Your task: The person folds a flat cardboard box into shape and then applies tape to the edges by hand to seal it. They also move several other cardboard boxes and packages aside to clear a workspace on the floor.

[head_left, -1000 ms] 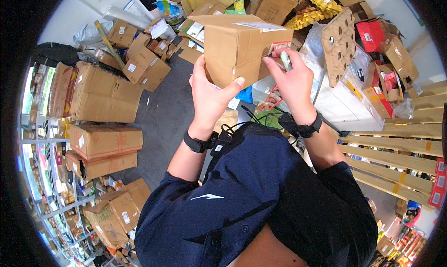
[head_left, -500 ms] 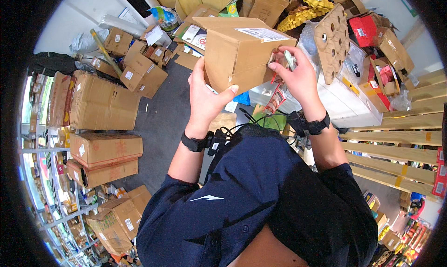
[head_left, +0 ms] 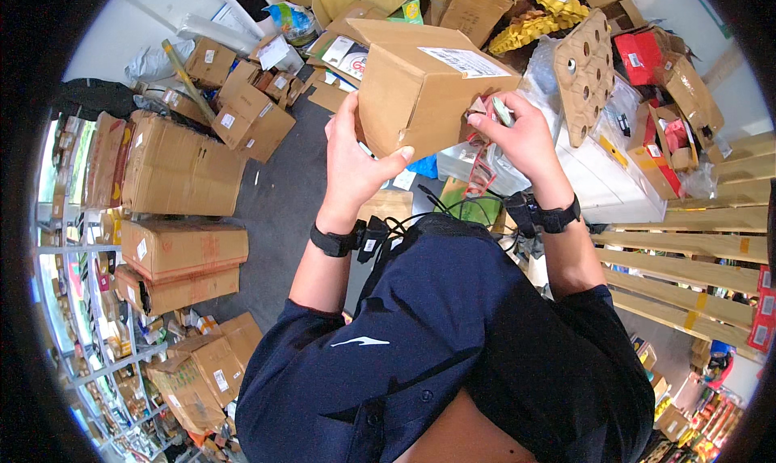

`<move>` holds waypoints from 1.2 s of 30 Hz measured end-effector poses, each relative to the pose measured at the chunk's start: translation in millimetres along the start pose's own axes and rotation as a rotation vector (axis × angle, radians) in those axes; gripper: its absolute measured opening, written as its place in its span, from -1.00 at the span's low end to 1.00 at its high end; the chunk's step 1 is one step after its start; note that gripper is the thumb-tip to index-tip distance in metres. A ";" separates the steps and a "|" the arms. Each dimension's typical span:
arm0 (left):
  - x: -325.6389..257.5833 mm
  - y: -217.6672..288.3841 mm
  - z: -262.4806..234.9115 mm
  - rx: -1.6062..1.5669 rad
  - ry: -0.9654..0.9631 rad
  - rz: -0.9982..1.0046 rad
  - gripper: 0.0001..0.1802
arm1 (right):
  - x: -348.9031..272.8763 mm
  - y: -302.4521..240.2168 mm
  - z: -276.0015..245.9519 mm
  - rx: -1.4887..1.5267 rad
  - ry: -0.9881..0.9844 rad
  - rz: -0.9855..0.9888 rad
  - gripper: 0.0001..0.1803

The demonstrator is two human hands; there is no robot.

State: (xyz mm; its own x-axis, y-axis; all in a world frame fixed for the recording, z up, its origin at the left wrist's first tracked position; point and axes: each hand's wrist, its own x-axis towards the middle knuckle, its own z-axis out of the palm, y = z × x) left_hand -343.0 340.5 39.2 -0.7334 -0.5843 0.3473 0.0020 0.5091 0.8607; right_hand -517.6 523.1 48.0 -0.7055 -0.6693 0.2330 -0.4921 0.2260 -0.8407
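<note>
Head view: the left hand [head_left: 356, 160] clasps the near face of a brown cardboard box [head_left: 424, 83], thumb pressed to its lower edge and fingers hidden behind. The right hand [head_left: 521, 136] pinches a small pale object [head_left: 503, 110] (too blurred to identify) against the box's right side. The box is held in the air above the grey floor [head_left: 279, 212]. Compared with half a second ago, the box sits slightly lower and more tilted, grips unchanged.
</note>
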 end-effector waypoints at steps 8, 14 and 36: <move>1.9 -4.9 -8.2 0.049 -0.017 0.039 0.00 | 1.4 -1.4 -5.3 0.133 -0.140 0.091 -0.75; 12.6 -6.2 -44.0 -0.355 0.066 -0.058 -0.05 | 4.3 6.3 -19.7 -0.016 -0.167 0.081 -0.79; -29.7 -114.1 -87.6 -1.056 0.223 -0.677 -0.25 | -31.9 48.6 -46.7 0.815 -0.180 0.350 -0.81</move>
State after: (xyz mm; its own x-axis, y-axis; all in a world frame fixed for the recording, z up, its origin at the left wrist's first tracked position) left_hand -262.0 244.4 -36.7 -0.6699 -0.6752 -0.3088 0.2870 -0.6190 0.7310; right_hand -542.8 588.5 22.5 -0.6226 -0.7727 -0.1238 0.2981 -0.0879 -0.9505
